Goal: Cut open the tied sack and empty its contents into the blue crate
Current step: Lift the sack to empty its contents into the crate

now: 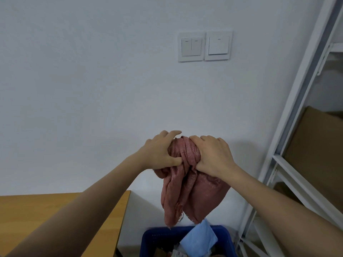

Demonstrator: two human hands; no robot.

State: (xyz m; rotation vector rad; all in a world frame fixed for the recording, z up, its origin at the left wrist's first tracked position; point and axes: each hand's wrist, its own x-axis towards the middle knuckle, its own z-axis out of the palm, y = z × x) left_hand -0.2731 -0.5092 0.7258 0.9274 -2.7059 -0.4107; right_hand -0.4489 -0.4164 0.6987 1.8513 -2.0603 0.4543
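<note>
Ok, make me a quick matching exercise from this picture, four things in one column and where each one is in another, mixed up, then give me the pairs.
Things:
1. pink cloth
2. blue crate
3. light switches
4. wooden table

Places:
A. on the wall, upper middle
B. bottom left
C. gripped in the left hand and the right hand
D. bottom middle, below the hands

Pairs: 1-C, 2-D, 3-A, 4-B

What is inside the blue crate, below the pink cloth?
The blue crate holds a light blue cloth and some mixed items at the frame's bottom edge. The pink cloth hangs above it; the crate's lower part is out of view.
</note>
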